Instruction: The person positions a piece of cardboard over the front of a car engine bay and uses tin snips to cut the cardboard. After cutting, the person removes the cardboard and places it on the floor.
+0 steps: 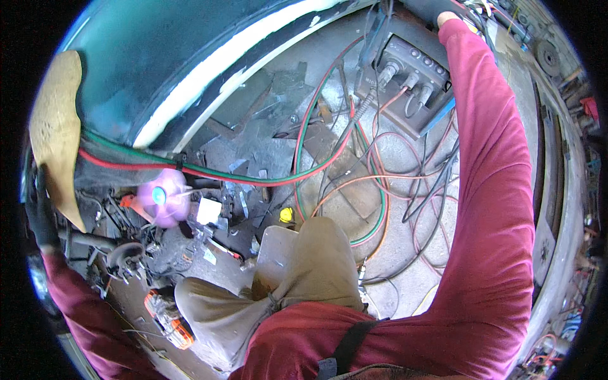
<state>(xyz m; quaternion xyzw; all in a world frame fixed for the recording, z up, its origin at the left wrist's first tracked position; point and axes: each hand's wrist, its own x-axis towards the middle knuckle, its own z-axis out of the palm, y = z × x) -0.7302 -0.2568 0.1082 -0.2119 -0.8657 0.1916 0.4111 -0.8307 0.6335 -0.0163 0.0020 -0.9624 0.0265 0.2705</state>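
At the far left, my left hand, in a dark glove, grips the lower edge of a flat, curved tan piece with a pointed end. Whether that piece is wood or cardboard I cannot tell. It stands beside a teal vehicle body panel with a white strip along its edge. At the top right my right arm stretches far out, and only a little of my right hand shows. Its fingers are hidden, beside dark cables and above a grey welding machine with several plugged-in leads.
Red and green hoses run across the floor and loop by the machine. A pink fan, a yellow object, a brake disc and metal scraps lie left of my knees. An orange-and-black power tool lies near my leg.
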